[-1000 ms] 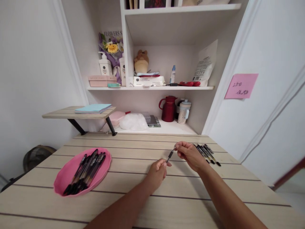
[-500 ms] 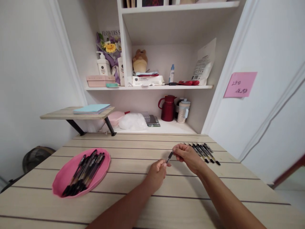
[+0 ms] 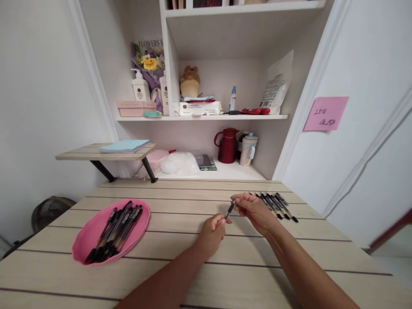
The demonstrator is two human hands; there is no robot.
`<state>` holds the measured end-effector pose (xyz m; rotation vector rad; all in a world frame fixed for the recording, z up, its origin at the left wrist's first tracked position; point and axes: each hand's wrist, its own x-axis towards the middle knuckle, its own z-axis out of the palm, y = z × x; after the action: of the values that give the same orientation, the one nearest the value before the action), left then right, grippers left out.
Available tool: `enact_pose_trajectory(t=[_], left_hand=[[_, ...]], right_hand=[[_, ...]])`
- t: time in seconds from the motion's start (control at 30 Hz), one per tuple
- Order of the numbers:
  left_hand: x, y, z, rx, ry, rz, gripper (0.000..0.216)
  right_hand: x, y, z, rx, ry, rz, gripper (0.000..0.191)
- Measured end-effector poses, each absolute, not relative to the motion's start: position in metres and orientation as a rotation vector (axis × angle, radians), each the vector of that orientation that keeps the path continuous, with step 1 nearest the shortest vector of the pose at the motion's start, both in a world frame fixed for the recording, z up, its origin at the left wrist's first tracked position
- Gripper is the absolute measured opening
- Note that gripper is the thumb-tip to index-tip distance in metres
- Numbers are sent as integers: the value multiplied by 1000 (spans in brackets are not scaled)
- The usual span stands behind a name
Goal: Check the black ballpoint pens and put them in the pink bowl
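My left hand [image 3: 213, 231] grips the lower end of a black pen [image 3: 229, 210] above the middle of the wooden table [image 3: 206, 262]. My right hand [image 3: 255, 210] pinches the pen's upper end with its fingertips. The pen slants up to the right between both hands. A pink oval tray [image 3: 86, 240] at the left holds several black pens [image 3: 116, 229]. Behind my right hand, a row of several more black pens [image 3: 277, 205] lies on the table.
A small raised wooden shelf [image 3: 106, 153] with a light blue notebook [image 3: 125, 146] stands at the table's back left. White wall shelves behind hold a red jug [image 3: 227, 146], a cup, bottles and a plush toy. A pink sticky note [image 3: 325, 113] hangs on the right wall.
My right hand drew in toward the left hand along the pen, then shifted slightly. The left hand has stayed almost still, holding the pen.
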<state>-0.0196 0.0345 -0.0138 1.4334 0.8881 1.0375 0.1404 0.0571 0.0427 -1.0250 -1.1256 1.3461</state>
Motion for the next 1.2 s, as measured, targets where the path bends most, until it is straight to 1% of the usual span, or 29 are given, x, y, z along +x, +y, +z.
enact_pose_trajectory(t=[0.13, 0.33, 0.6, 0.77, 0.9, 1.2], left_hand=[[-20, 34, -13, 1440, 888, 1044, 34], [-21, 34, -13, 1419, 877, 1027, 36], [-21, 36, -17, 1439, 875, 1027, 34], [-20, 34, -13, 1405, 896, 1030, 36], [-20, 34, -14, 1433, 871, 1041, 37], [-23, 35, -16, 1478, 877, 1063, 35]], right_hand=[[138, 57, 38, -1013, -1071, 1364, 26], [139, 58, 35, -989, -1089, 1383, 30], [136, 58, 32, -1002, -1174, 1306, 20], [142, 56, 36, -918, -1125, 1441, 28], [142, 57, 34, -928, -1087, 1412, 24], [129, 55, 32, -973, -1094, 1303, 26]])
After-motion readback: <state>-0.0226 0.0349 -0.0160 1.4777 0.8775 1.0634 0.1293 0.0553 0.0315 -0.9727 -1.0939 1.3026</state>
